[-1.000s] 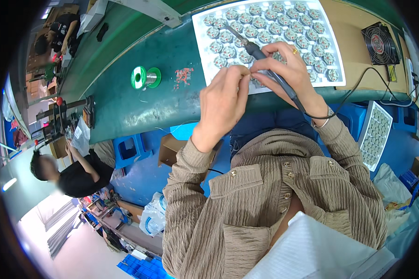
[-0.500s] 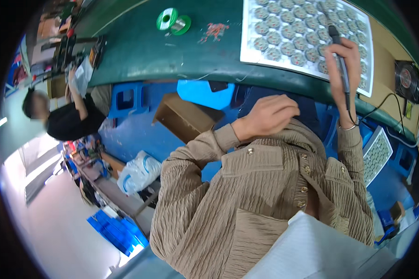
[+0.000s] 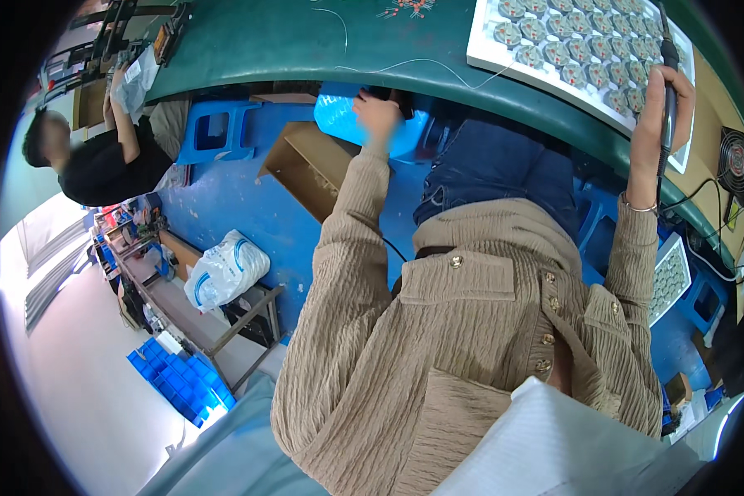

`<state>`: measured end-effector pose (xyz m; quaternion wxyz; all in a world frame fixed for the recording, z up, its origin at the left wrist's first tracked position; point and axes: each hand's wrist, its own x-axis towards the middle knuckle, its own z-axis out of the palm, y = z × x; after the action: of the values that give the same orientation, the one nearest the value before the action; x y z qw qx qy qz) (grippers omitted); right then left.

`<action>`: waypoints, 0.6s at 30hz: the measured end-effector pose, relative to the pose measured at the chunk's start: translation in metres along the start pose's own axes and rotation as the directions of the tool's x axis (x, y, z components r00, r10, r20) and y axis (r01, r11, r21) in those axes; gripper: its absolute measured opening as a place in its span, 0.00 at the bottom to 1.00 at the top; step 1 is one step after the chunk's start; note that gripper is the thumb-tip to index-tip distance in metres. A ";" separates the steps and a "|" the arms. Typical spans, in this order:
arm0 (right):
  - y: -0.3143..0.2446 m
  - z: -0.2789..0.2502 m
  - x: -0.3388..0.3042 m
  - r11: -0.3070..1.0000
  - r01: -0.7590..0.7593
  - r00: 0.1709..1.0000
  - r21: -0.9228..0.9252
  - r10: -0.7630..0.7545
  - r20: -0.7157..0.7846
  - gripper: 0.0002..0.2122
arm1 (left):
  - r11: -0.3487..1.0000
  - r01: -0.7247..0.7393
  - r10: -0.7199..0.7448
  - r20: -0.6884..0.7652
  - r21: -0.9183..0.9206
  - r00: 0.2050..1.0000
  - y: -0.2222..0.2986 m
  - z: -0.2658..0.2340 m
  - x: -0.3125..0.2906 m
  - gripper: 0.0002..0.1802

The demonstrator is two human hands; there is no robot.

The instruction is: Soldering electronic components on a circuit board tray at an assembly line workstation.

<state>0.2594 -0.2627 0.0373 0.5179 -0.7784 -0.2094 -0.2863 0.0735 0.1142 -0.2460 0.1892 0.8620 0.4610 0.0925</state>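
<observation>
In my right hand [image 3: 663, 112] is a soldering iron [image 3: 669, 56], its fingers wrapped round the handle and its tip pointing away over the tray. Under it lies a white tray [image 3: 480, 51] with rows of small round circuit boards [image 3: 556, 54]. Below the bench edge, my left hand [image 3: 378, 117] reaches down to a bright blue surface [image 3: 332, 112], close beside a dark object [image 3: 403, 101]. Blur hides its fingers, so whether it grips that object cannot be told. A thin solder-like wire [image 3: 426, 60] trails across the green bench [image 3: 256, 50] toward the tray.
Red-orange small parts [image 3: 408, 7] lie at the bench's far edge. An open cardboard box [image 3: 306, 169] and a blue stool [image 3: 215, 132] stand on the floor. A fan [image 3: 737, 165] sits at right. Another person [image 3: 107, 165] works at far left, holding a clear bag.
My left hand has moved from my lap, leftward and away from me, to the blue surface under the bench. The view has shifted, and the solder reels have left it. The iron stays in my right hand.
</observation>
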 end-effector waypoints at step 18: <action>0.012 0.006 -0.005 0.988 0.146 0.989 -0.053 -0.147 -0.028 0.09 | 0.900 -0.051 0.170 -0.242 0.433 0.955 0.021 0.060 0.013 0.49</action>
<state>0.2639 -0.2619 0.0241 0.4789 -0.7692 -0.2504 -0.3411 0.1168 0.0997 -0.2920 -0.0727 0.8863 0.4416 0.1194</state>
